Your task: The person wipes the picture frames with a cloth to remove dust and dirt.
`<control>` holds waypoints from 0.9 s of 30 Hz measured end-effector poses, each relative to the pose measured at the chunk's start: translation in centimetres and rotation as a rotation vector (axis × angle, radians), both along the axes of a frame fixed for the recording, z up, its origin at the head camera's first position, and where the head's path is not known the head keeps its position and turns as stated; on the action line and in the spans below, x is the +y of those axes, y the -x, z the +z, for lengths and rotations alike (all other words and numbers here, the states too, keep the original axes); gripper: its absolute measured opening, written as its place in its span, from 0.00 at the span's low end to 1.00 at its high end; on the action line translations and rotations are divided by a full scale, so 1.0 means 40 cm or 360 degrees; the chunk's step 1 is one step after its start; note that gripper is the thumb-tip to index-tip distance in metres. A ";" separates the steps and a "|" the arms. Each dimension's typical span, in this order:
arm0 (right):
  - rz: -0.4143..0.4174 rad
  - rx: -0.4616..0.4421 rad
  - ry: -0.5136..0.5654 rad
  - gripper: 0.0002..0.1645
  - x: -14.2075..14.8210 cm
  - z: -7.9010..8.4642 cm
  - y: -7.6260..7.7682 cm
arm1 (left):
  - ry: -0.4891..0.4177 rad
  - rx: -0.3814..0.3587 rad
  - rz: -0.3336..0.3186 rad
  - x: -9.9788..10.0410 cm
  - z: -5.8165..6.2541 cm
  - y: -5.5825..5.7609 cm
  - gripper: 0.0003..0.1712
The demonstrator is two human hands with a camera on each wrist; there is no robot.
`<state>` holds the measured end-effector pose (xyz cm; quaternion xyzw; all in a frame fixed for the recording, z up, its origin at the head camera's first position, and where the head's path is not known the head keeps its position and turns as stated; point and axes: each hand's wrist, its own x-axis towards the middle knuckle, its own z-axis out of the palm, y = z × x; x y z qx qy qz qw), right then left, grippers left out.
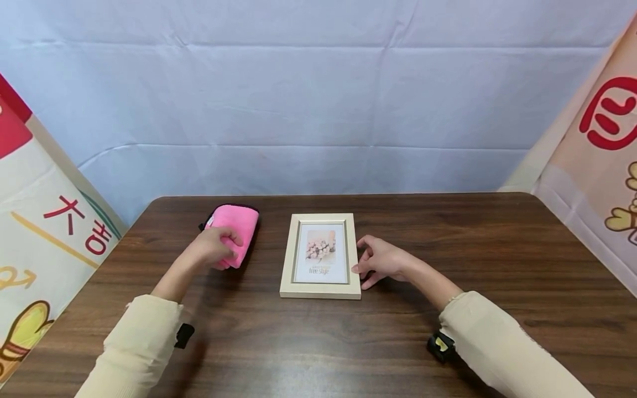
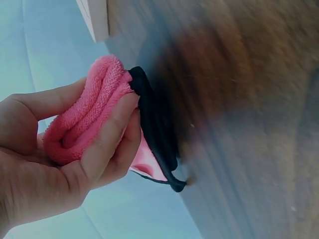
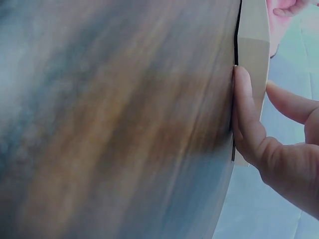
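A pink fluffy cloth piece with black edging [image 1: 242,221] lies toward the table's left side. My left hand [image 1: 219,249] pinches it between thumb and fingers, and the left wrist view shows the plush material [image 2: 94,104] bunched into a fold. In the middle of the table, a cream picture frame [image 1: 320,292] lies face up with a floral print in it. Against its right side, my right hand [image 1: 383,260] grips the edge. In the right wrist view, the fingers [image 3: 246,104] lie along the frame's lower edge [image 3: 253,50] and the thumb meets its upper edge.
The brown wood-grain table [image 1: 318,342] has rounded back corners. Behind it hangs a pale creased cloth backdrop [image 1: 318,110]. Printed banners flank the table on the left [image 1: 50,210] and right [image 1: 597,182]. Dark straps or devices show at both wrists.
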<state>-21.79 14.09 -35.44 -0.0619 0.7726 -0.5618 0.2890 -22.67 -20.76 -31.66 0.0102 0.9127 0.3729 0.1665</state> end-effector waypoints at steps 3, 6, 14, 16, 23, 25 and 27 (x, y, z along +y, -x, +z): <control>-0.0008 -0.0005 -0.0005 0.32 0.002 0.001 -0.001 | 0.0023 -0.0009 -0.0012 -0.007 -0.005 -0.002 0.14; -0.0023 -0.0015 -0.0009 0.31 0.006 0.002 0.000 | 0.0043 0.0006 -0.0042 -0.009 -0.010 -0.004 0.13; -0.0088 0.0091 -0.0035 0.28 0.053 0.027 -0.002 | 0.0121 0.0100 -0.0138 0.006 -0.001 -0.010 0.17; -0.0101 0.0165 -0.0055 0.29 0.073 0.043 -0.007 | 0.0190 0.0153 -0.0155 0.016 0.005 -0.012 0.20; -0.0108 0.0728 -0.0535 0.34 0.156 0.120 -0.034 | 0.0506 0.0486 -0.0094 0.055 0.022 -0.021 0.31; -0.0136 0.0899 -0.0705 0.35 0.176 0.130 -0.043 | 0.0547 0.0586 -0.0080 0.068 0.019 -0.023 0.33; -0.0174 0.1050 -0.0829 0.35 0.193 0.132 -0.050 | 0.0594 0.0692 -0.0096 0.082 0.013 -0.024 0.35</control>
